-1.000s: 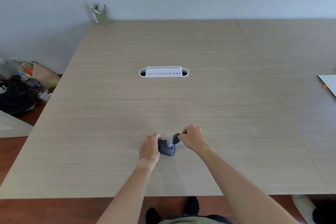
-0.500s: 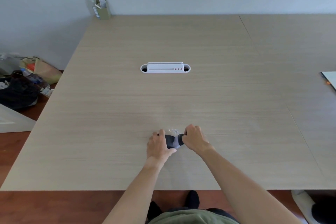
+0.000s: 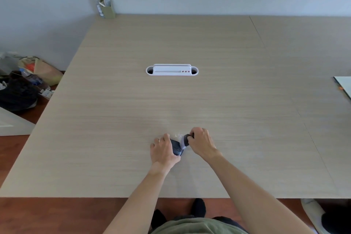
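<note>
A small dark grey object (image 3: 177,148) lies on the wooden table (image 3: 171,100) near its front edge. My left hand (image 3: 163,151) grips it from the left side. A short grey and black cylindrical piece (image 3: 186,139) sticks out of it toward the upper right, and my right hand (image 3: 201,142) pinches that piece's dark end. A bit of clear plastic wrap (image 3: 177,136) shows just behind the object. Much of the object is hidden under my fingers.
A white cable-port insert (image 3: 171,70) sits in the middle of the table. A cardboard holder (image 3: 106,6) stands at the far left corner. A white sheet (image 3: 343,85) lies at the right edge. Bags and a bottle (image 3: 24,81) are on the floor at left.
Both hands stayed at the dark object. The cylindrical piece in my right hand has swung between leaning positions and now points up and right; my left hand covers more of the object.
</note>
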### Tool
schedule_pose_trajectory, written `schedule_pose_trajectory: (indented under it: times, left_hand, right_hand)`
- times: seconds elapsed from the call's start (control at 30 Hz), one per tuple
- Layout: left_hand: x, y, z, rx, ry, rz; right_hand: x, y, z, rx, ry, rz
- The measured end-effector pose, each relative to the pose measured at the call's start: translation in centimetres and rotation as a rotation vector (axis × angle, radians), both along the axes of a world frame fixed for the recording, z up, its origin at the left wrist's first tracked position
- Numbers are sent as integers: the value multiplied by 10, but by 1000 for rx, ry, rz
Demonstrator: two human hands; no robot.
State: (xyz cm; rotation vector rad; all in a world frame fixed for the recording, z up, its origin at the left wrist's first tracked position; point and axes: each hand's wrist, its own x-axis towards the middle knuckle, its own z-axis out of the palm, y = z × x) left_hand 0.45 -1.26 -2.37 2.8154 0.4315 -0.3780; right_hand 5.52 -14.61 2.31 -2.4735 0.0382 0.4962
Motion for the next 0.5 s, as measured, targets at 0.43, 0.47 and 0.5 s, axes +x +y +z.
schedule_pose_trajectory:
  times: [0.43, 0.47, 0.5]
  left_hand:
    - [0, 1, 2, -177, -21, 52]
    - [0, 1, 2, -194, -28, 53]
    - [0, 2, 2, -209, -36, 52]
  right_hand:
    - [7, 7, 1, 242, 57, -38]
    - [5, 8, -1, 248, 89, -20]
    - [4, 9, -4, 208, 99, -2]
